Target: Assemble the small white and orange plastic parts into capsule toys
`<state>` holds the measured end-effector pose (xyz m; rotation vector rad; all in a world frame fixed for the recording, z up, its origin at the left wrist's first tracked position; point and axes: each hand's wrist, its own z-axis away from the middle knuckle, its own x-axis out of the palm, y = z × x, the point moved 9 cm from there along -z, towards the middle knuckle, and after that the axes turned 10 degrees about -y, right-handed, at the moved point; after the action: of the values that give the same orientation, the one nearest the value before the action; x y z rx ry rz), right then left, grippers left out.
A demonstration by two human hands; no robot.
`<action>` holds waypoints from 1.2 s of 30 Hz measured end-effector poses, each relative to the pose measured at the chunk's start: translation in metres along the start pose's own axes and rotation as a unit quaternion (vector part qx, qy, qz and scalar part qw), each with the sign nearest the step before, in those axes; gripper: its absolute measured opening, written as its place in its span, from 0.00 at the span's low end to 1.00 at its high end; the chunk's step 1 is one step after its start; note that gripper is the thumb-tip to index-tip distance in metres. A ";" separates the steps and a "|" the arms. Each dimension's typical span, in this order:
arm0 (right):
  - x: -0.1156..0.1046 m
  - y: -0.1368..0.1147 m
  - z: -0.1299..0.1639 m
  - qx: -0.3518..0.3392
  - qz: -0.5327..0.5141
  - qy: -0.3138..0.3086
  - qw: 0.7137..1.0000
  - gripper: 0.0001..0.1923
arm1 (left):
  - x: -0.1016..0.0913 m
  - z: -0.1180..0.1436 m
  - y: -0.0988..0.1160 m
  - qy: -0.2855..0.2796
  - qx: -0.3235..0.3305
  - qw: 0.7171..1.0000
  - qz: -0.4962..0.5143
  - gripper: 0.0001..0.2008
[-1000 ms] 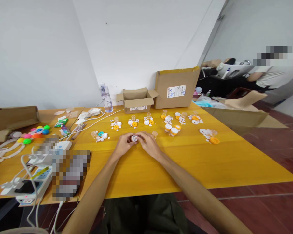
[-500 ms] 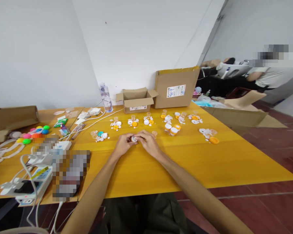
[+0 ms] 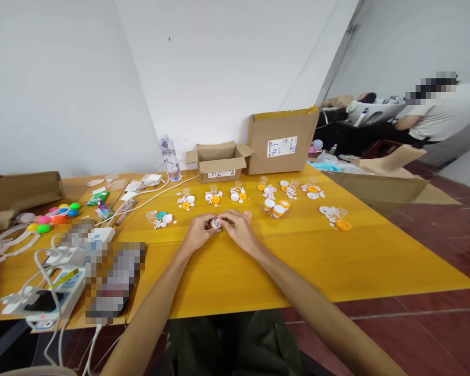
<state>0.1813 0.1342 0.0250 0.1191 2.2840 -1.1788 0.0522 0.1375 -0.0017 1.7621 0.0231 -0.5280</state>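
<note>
My left hand [image 3: 198, 233] and my right hand [image 3: 239, 230] meet over the middle of the yellow table [image 3: 297, 261], fingertips together around a small white round part [image 3: 215, 223]. Both hands grip it just above the tabletop. Behind them lie little groups of white and orange plastic parts [image 3: 215, 197] in a row, and a few small capped orange containers [image 3: 278, 209] stand to the right of my hands. A group with a teal piece [image 3: 161, 216] lies to the left.
Two open cardboard boxes [image 3: 284, 141] and a clear water bottle [image 3: 169, 156] stand at the table's back edge. Power strips, cables [image 3: 43, 297] and coloured balls [image 3: 58, 211] crowd the left side. A person in a light shirt [image 3: 438, 117] works at the far right.
My hands have stayed together on the small white part, with only slight finger movement. The person at the far right has shifted a little.
</note>
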 end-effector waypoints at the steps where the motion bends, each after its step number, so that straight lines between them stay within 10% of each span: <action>1: -0.001 -0.002 0.000 -0.002 0.004 0.002 1.000 0.07 | 0.000 0.000 0.001 -0.001 0.004 1.000 -0.004 0.11; 36: 0.011 0.019 -0.002 0.109 -0.141 -0.011 0.984 0.06 | -0.003 0.010 0.024 0.042 0.076 0.993 -0.082 0.13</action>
<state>0.1775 0.1457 0.0064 -0.1403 2.1965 -1.5654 0.0534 0.1231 0.0197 1.9410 0.1925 -0.5861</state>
